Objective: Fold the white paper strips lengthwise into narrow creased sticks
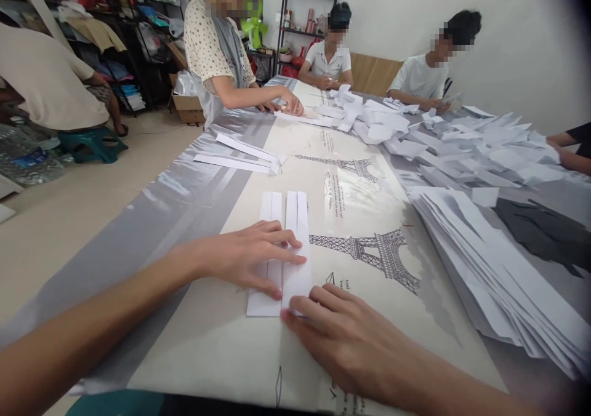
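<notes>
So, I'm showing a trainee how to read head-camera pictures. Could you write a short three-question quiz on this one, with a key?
1. Multiple choice: what are the left hand and right hand both touching?
a) a plastic bottle
b) folded white paper
c) a cardboard box

2. True or false: the stack of long white sheets lies to the right of the right hand.

3. Fill in the gap: the stool at the far left of the picture is ____ in colour.

Key: 1. b; 2. true; 3. green (a dark, bluish green).
</notes>
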`<state>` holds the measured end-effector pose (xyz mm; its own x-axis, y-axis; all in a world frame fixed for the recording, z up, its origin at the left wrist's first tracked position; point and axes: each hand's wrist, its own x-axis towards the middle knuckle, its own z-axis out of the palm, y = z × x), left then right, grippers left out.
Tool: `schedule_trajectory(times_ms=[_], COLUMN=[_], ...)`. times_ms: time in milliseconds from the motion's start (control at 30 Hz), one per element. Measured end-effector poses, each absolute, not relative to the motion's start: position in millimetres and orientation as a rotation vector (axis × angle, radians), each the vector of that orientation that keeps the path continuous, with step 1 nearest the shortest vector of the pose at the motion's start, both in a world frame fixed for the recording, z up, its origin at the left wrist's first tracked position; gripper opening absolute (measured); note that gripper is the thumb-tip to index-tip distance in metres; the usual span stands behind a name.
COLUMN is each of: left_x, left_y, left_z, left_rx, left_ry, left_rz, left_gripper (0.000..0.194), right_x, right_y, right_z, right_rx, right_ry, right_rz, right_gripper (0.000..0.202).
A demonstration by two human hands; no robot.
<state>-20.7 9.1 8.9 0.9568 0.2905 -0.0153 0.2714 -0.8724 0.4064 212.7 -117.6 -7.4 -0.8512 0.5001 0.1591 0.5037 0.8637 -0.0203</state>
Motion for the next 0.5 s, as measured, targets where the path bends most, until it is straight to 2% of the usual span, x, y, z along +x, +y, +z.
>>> schedule_trajectory(times_ms=[500], left_x=[-25], left_y=[12], left_z=[-2], left_rx=[2.696], left_ry=[0.347], left_rz=[0.166], left_gripper=[0.055], right_x=[220], right_y=[-100], right_z=[-6], right_rx=[-0.66], right_ry=[-2.743], right_rz=[0.314], right_gripper=[0.029])
